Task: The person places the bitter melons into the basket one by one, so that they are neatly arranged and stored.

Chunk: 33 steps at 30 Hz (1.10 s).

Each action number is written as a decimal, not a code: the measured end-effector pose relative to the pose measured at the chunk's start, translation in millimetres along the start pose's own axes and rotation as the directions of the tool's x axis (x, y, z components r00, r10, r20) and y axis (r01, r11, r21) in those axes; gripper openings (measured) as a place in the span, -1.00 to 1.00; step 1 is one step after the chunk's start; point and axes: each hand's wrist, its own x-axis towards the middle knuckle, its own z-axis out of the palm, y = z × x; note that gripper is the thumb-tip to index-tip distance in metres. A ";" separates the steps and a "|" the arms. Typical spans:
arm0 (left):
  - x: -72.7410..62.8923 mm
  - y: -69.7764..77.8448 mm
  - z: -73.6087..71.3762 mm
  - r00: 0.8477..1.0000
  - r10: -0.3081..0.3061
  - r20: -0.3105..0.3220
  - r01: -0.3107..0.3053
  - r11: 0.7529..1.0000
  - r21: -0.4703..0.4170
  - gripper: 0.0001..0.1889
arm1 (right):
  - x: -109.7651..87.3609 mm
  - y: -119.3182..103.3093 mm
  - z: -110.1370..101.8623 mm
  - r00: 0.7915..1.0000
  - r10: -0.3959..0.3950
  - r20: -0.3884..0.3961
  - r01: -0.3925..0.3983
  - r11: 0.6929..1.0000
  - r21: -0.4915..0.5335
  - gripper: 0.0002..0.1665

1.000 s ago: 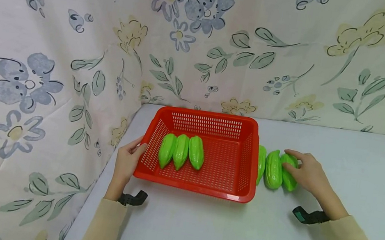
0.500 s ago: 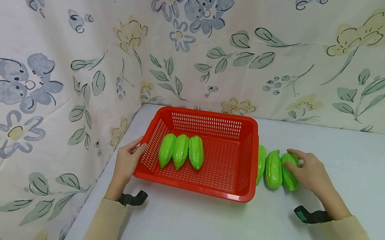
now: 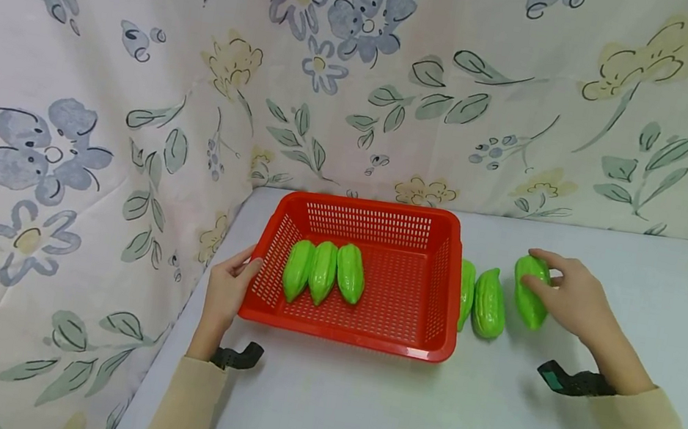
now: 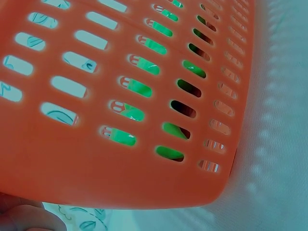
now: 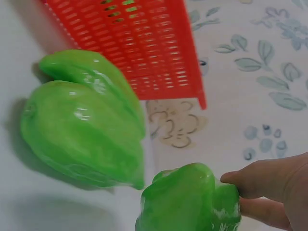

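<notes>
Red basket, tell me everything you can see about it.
The red basket is rectangular, open-topped and looks like shiny plastic, with a smooth rim and slotted walls and floor. It stands upright on the white table. Three green fruits lie side by side in its left half, and the left hand grips its left rim. Whether the nearest fruit outside touches its right wall is unclear.

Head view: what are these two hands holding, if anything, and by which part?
The right hand holds a green star fruit by its far half; the left hand grips the red plastic basket by its left rim.
</notes>
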 end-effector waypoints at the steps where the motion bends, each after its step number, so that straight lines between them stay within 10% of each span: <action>1: -0.3 0.0 0.0 1.000 -0.001 -0.001 0.001 1.000 0.001 -0.49 | -0.8 -1.3 -3.8 1.000 0.002 -0.009 -0.002 1.000 0.004 -0.31; 33: 0.3 -1.3 -1.0 1.000 0.001 0.010 -0.002 1.000 0.007 -0.48 | -8.7 -61.7 -55.9 0.998 -0.024 -0.059 0.027 0.999 0.046 -0.24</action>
